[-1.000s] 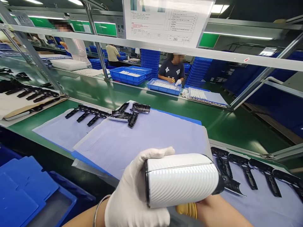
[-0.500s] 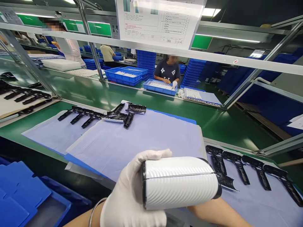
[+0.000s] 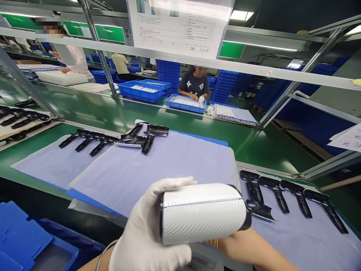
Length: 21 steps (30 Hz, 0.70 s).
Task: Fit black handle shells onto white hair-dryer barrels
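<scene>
A white ribbed hair dryer housing point(image 3: 203, 216) with black ends and a seam along its upper side is held up close to me. My left hand point(image 3: 146, 229), in a white glove, grips its left end, thumb underneath and fingers along the back and top. My right hand point(image 3: 229, 246) is behind and below the housing; mostly the wrist and forearm show, and its fingers are hidden. Something yellow and striped point(image 3: 211, 242) shows beside it, too little to name. Black hair dryer half shells point(image 3: 156, 131) lie on a pale lilac sheet point(image 3: 186, 162) beyond.
More black shells point(image 3: 296, 195) lie in a row at the right, others point(image 3: 88, 139) at the left. Blue bins point(image 3: 22, 237) stand low at the left. A metal frame bar point(image 3: 175, 60) with a hanging paper sheet crosses above. Across the green bench point(image 3: 135, 109), a person works at a blue tray point(image 3: 186, 107).
My left hand and the housing shift slightly left in view, along with the whole scene. The housing tilts a little, and more of my right wrist and the yellow striped thing show.
</scene>
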Tool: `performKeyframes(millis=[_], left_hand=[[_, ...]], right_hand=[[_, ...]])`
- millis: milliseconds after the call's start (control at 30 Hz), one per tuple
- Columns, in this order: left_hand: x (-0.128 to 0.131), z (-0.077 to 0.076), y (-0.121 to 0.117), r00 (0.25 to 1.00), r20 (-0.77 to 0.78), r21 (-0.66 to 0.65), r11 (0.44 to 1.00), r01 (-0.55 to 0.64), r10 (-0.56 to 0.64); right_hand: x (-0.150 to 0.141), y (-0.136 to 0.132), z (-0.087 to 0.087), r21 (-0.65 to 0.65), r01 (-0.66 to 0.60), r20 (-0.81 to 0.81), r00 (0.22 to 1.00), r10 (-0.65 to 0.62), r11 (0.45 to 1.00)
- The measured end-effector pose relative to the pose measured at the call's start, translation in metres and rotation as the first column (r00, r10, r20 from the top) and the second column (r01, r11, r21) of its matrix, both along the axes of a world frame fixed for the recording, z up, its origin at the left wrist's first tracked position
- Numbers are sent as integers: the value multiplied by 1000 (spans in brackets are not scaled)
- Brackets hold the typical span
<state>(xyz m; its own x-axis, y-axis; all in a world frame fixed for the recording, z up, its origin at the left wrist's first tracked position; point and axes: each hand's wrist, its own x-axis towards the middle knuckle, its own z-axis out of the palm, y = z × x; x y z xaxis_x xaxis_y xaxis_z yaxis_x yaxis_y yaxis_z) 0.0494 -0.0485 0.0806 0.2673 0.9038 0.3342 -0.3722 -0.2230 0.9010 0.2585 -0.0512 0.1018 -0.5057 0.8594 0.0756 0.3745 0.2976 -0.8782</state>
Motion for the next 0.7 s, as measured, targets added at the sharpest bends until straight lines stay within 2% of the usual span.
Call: performKeyframes(millis=[67, 133, 200, 267, 333, 367, 400, 433, 500, 533, 567, 700], left_hand=[[-5, 5, 0, 981, -138, 198, 974, -110, 139], [-10, 14, 2, 895, -309, 473, 868, -149, 322], [-12, 28, 6, 742, -422, 706, 702, -91, 521], [-12, 43, 10, 610, -453, 834, 551, 32, 650], [-11, 55, 14, 554, -463, 872, 466, 147, 691], [-10, 58, 16, 551, -477, 870, 455, 187, 685], [-10, 60, 16, 551, -500, 856, 476, 201, 668], [-9, 59, 17, 544, -532, 828, 532, 175, 649], [-10, 55, 16, 518, -610, 724, 688, 56, 599], [-11, 51, 16, 523, -636, 665, 747, -1, 567], [-13, 47, 15, 555, -639, 624, 780, -29, 532], [-20, 30, 12, 791, -485, 619, 785, 8, 374]], right_hand=[[0, -2, 0, -90, -11, -57, 998, 6, 996], [0, -5, -2, -168, -28, -81, 997, 14, 985], [2, -8, -3, -205, -39, -86, 996, 22, 978], [3, -11, -4, -204, -27, -82, 997, 10, 979], [5, -13, -5, -188, -3, -54, 998, -8, 982], [6, -13, -5, -180, 8, -35, 999, -14, 984], [6, -13, -5, -175, 16, -18, 1000, -19, 984], [7, -12, -5, -172, 17, -10, 1000, -19, 985], [7, -11, -5, -172, 4, -23, 1000, -8, 985], [7, -11, -5, -174, -6, -37, 999, -1, 985], [7, -11, -5, -179, -14, -50, 999, 5, 984], [3, -8, -1, -198, -37, -83, 996, 21, 980]])
